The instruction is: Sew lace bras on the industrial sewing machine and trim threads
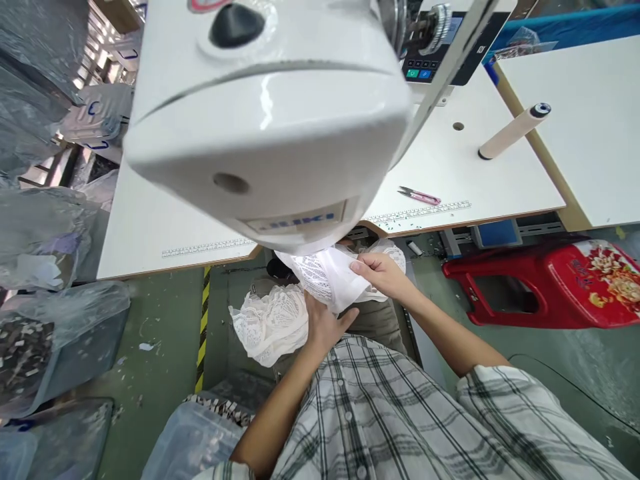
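A white lace bra point(335, 277) with a cup-like curve lies under the front of the white sewing machine head point(270, 153). My right hand point(383, 273) pinches its smooth edge between thumb and fingers. From below, my left hand point(324, 325) holds the bra; its fingers go partly out of sight behind the lace and its thumb sticks out to the right. Left of that hand, a bunched cream lace piece point(273, 323) hangs by my lap. The machine head hides the needle and presser foot.
Pink-handled thread snips point(420, 196) lie on the white table point(500, 190) beside a ruler strip point(420, 212). A thread cone point(515, 131) stands farther right. A red stool point(505, 287) is at right; plastic bins point(190, 433) are at lower left. A control panel point(435, 67) sits behind.
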`<state>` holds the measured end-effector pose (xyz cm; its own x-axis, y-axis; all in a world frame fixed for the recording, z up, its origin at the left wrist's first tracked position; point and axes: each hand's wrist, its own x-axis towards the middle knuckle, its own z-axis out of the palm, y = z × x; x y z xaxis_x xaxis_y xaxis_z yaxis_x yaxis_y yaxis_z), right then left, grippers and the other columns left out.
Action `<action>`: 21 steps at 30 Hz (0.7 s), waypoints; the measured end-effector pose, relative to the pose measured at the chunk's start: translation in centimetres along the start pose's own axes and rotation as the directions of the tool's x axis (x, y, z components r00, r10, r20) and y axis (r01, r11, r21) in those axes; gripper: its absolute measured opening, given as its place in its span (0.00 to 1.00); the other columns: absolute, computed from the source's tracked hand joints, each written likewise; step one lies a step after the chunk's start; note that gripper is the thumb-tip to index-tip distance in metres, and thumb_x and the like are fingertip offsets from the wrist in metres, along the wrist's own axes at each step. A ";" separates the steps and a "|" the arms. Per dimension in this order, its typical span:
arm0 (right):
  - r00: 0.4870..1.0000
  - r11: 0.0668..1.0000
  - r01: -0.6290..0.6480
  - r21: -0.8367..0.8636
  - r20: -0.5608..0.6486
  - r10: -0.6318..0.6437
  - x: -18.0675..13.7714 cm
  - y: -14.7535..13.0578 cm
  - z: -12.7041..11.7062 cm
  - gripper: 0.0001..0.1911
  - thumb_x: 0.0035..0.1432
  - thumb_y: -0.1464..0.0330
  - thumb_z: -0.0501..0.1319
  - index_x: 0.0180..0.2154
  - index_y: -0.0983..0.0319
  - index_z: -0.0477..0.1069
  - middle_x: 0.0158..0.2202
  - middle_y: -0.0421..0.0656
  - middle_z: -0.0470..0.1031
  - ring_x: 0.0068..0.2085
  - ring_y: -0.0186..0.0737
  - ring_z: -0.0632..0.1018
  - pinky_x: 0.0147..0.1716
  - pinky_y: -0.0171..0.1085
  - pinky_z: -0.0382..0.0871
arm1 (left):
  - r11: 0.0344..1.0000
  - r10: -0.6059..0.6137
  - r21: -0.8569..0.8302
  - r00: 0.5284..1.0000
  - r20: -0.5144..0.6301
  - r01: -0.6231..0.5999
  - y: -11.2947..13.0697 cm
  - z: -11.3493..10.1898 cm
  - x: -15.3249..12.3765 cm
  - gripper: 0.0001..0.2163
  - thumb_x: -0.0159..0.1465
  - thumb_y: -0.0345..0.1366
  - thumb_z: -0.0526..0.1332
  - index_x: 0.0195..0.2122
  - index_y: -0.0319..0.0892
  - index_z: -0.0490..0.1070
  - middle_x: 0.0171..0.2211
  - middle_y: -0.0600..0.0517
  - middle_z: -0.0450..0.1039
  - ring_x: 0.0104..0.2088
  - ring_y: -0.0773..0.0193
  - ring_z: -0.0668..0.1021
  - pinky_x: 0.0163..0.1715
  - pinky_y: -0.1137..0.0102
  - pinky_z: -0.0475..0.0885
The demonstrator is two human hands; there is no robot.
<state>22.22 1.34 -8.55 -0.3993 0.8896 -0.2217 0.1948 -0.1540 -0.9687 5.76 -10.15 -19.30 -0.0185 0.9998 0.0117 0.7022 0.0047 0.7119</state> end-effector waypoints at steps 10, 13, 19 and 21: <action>0.999 1.000 -0.002 0.013 -0.049 0.003 -1.1 0.6 -0.5 0.31 0.54 0.40 0.61 0.22 0.60 0.62 0.20 0.35 0.59 0.24 0.31 0.61 0.23 0.33 0.54 | 0.994 -0.067 -0.086 0.996 -0.055 0.062 -3.3 0.2 1.4 0.25 0.61 0.33 0.60 0.61 0.39 0.66 0.60 0.36 0.70 0.64 0.41 0.69 0.64 0.44 0.64; 0.998 1.000 0.017 -0.017 -0.054 -0.018 -1.5 0.5 -1.4 0.28 0.55 0.44 0.63 0.23 0.61 0.65 0.21 0.36 0.62 0.24 0.32 0.62 0.24 0.33 0.56 | 0.993 -0.100 -0.072 0.990 -0.097 0.093 -4.8 -3.4 1.6 0.27 0.64 0.32 0.57 0.66 0.39 0.60 0.64 0.34 0.65 0.65 0.43 0.68 0.65 0.46 0.65; 0.963 0.926 -0.130 -0.355 -0.267 0.033 -4.3 2.9 -7.2 0.25 0.63 0.48 0.57 0.25 0.60 0.70 0.23 0.41 0.70 0.25 0.37 0.68 0.24 0.35 0.59 | 0.998 0.059 0.047 0.966 -0.252 -0.049 -4.0 -6.4 3.7 0.27 0.68 0.33 0.54 0.69 0.44 0.55 0.70 0.36 0.54 0.72 0.43 0.56 0.69 0.46 0.55; 0.922 0.809 -0.242 -0.536 -0.386 0.020 -5.7 4.3 -9.8 0.24 0.66 0.50 0.55 0.28 0.60 0.72 0.24 0.44 0.72 0.28 0.41 0.72 0.27 0.38 0.64 | 0.992 0.115 0.073 0.976 -0.183 -0.103 -3.0 -4.5 4.1 0.27 0.67 0.31 0.55 0.68 0.43 0.58 0.69 0.34 0.57 0.72 0.41 0.57 0.68 0.42 0.55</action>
<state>34.07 -0.14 -10.34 -0.0183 0.9833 -0.1808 0.7347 -0.1094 -0.6696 0.34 -6.15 -18.20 -0.0681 0.9727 0.2217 0.7504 -0.0965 0.6540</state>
